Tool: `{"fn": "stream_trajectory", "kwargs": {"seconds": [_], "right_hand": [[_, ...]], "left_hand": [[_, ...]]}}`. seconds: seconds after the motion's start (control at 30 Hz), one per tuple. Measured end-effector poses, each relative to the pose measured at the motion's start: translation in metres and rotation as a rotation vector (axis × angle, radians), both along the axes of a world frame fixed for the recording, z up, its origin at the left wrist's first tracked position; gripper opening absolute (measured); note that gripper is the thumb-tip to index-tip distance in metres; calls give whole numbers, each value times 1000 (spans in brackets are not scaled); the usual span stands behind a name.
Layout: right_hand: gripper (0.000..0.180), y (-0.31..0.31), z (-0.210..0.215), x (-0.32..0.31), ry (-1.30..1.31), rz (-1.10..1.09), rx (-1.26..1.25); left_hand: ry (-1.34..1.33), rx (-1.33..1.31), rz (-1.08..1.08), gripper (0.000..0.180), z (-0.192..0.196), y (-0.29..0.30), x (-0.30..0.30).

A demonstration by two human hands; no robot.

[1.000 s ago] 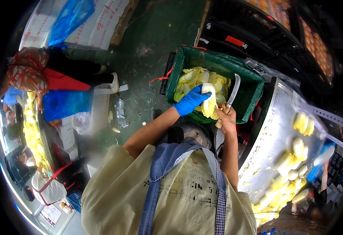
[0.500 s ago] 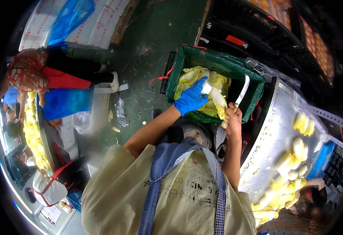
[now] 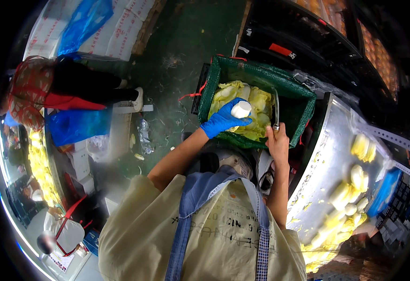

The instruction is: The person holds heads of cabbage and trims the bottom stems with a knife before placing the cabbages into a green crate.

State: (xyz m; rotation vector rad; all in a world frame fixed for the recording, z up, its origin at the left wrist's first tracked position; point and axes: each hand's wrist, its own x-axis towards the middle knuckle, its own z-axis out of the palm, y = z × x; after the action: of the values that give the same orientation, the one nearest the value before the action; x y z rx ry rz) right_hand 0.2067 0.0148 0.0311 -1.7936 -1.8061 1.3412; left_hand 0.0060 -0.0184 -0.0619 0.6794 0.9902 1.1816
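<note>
Looking down through the head view, we held a pale cabbage (image 3: 241, 110) in our half-curled left hand (image 3: 221, 120) above yellow leaves (image 3: 260, 105) in the green bin (image 3: 247, 70), seemingly to steady it. Our right hand (image 3: 278, 141) gripped a curved knife (image 3: 276, 107), blade toward the far side, presumably for safety.

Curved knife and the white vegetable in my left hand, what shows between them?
In the head view, yellow leaves inside the green bin show between the knife and the white vegetable in the left hand.
</note>
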Motion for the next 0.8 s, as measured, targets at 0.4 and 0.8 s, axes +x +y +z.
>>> {"fn": "stream_trajectory", "kwargs": {"seconds": [0.4, 0.8], "right_hand": [[34, -17, 0, -14, -172, 406, 687], [32, -14, -33, -6, -457, 354, 601]], "left_hand": [[679, 258, -130, 36, 26, -2, 4], [604, 84, -149, 43, 44, -7, 6]]}}
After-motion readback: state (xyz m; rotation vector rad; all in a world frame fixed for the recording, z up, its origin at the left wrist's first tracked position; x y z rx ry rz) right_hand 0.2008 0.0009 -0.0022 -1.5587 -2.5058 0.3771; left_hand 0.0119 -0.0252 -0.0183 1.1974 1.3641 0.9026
